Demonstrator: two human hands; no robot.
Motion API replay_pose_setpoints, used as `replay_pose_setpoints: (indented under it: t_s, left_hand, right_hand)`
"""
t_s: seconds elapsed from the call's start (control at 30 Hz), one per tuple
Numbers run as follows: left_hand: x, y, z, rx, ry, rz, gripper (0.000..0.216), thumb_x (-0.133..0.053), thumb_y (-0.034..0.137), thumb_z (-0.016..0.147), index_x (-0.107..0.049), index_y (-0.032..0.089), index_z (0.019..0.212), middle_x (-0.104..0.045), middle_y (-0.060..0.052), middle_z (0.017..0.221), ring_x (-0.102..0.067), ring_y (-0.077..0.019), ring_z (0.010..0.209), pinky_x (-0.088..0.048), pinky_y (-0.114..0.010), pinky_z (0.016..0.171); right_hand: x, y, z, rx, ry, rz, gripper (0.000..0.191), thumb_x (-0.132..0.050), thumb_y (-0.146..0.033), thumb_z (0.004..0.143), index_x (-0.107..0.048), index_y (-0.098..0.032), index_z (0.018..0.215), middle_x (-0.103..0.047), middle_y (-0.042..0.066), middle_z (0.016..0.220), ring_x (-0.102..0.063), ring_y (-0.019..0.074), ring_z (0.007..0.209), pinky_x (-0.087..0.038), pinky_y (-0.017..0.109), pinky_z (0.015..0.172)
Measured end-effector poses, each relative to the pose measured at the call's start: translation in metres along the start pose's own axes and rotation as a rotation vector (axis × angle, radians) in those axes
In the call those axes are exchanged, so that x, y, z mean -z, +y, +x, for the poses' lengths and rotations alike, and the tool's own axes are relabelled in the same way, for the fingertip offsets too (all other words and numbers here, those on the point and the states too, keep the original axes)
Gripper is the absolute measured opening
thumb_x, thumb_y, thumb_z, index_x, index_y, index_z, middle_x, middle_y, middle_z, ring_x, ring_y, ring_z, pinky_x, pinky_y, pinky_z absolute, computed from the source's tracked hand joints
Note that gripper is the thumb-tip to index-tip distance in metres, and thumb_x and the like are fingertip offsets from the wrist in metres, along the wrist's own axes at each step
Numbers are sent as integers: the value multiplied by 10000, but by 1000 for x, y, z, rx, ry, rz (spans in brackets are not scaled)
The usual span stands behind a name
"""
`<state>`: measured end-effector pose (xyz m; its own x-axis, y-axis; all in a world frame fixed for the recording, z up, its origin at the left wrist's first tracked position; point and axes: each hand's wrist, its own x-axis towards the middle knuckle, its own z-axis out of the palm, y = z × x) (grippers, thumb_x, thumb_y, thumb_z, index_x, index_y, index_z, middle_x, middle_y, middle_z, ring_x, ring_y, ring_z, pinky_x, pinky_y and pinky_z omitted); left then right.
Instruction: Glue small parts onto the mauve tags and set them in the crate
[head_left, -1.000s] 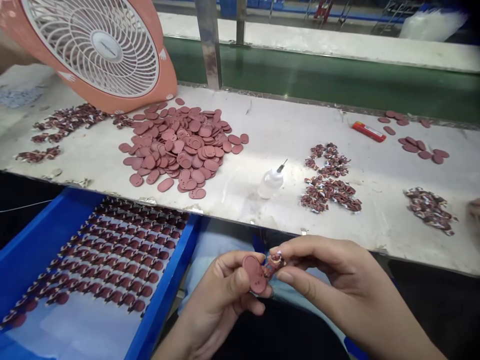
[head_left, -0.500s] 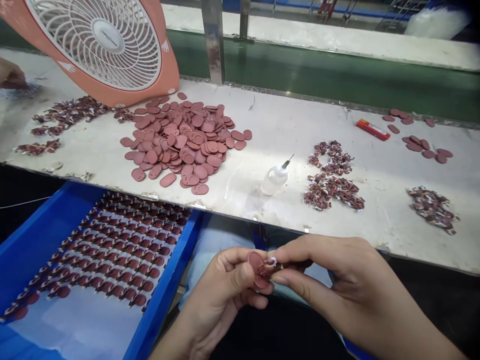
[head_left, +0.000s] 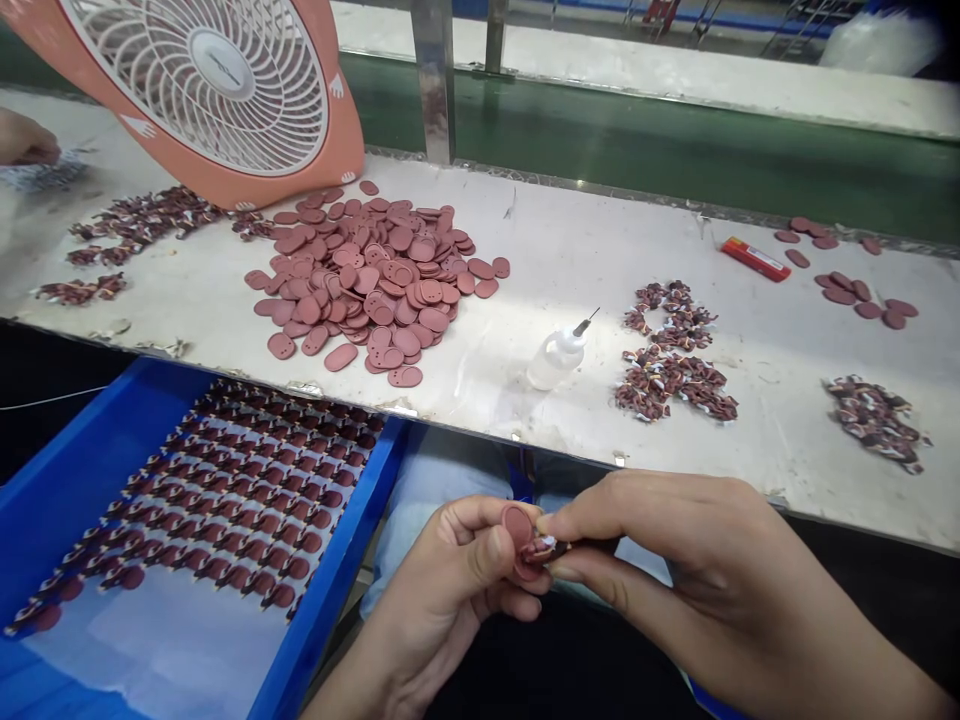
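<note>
My left hand [head_left: 442, 575] is closed on a reddish-brown oval disc [head_left: 516, 524], pinched between thumb and fingers. Thumb and forefinger of my right hand [head_left: 675, 545] pinch a small brown figurine [head_left: 544, 546] with white and yellowish parts. It touches the disc, low on its face; fingers partly hide both pieces. On the table beyond my hands stands a translucent bottle [head_left: 555, 362] with a needle tip. Small brown figurines [head_left: 675, 385] lie clustered to its right, and a heap of oval discs [head_left: 375, 285] spreads to its left.
A blue tray [head_left: 386, 455] at lower left holds rows of figurines on discs. An orange fan [head_left: 345, 130] stands behind the heap. Farther right lie a red box [head_left: 756, 259], loose discs [head_left: 840, 290] and more figurines [head_left: 877, 420]. Another person's hand [head_left: 26, 140] shows at far left.
Within my fingers the figurine has tilted and sits lower against the disc. Both hands stay nearly in place, while the whole view has shifted slightly.
</note>
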<state>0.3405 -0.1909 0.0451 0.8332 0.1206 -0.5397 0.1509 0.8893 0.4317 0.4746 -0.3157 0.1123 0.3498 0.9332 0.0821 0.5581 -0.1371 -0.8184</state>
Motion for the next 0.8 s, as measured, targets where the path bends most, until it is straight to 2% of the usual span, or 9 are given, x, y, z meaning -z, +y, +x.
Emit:
replay_pose_setpoints:
  t_s: [0.1, 0.27, 0.37, 0.43, 0.57, 0.8]
  left_hand:
    - [1, -1, 0, 4, -2, -3, 284, -868, 390, 641, -773, 157, 773, -695, -4, 639, -646, -87, 567, -545, -142, 505]
    - [2, -2, -1, 7, -13, -1, 302, -870, 407, 632, -753, 155, 752, -680, -2, 634, -635, -88, 571, -505, -130, 483]
    - [2, -2, -2, 8, -13, 1, 312, -879, 413, 612, -736, 154, 711, -672, -2, 631, -629, -93, 574, -484, -131, 475]
    - [2, -3, -2, 4, -10, -5, 308, -881, 408, 609, -729, 155, 696, -674, -4, 639, -625, -94, 575, -474, -134, 472]
    - [1, -2, -2, -8, 1, -19, 317, -891, 412, 589, -723, 159, 681, -675, -2, 641, -614, -90, 564, -455, -132, 459]
    - [0, 0, 0, -72, 23, -26, 279, -877, 392, 623, -758, 176, 753, -685, 10, 646, -617, -78, 566, -469, -122, 472]
  right_hand:
    - [-6, -3, 1, 4, 58, -95, 108, -631, -332, 907, -725, -282, 926, -729, -2, 729, -715, 192, 722, -562, 244, 601]
    - [-9, -5, 3, 29, 59, -142, 156, -622, -388, 909, -728, -275, 922, -716, 16, 706, -713, 206, 733, -565, 251, 606]
    - [-4, -5, 6, 49, 29, -133, 122, -618, -335, 913, -721, -270, 922, -719, 12, 719, -707, 192, 703, -561, 238, 596]
    - [1, -6, 7, 82, -9, -105, 92, -622, -245, 906, -709, -263, 927, -721, -11, 739, -694, 151, 657, -551, 205, 591]
    - [6, -5, 9, 139, -53, -71, 169, -634, -97, 870, -676, -242, 945, -715, -58, 778, -664, 80, 614, -522, 147, 600]
    - [6, 0, 7, 128, -72, -83, 174, -641, -100, 883, -641, -260, 949, -712, -74, 830, -669, 76, 682, -506, 163, 645]
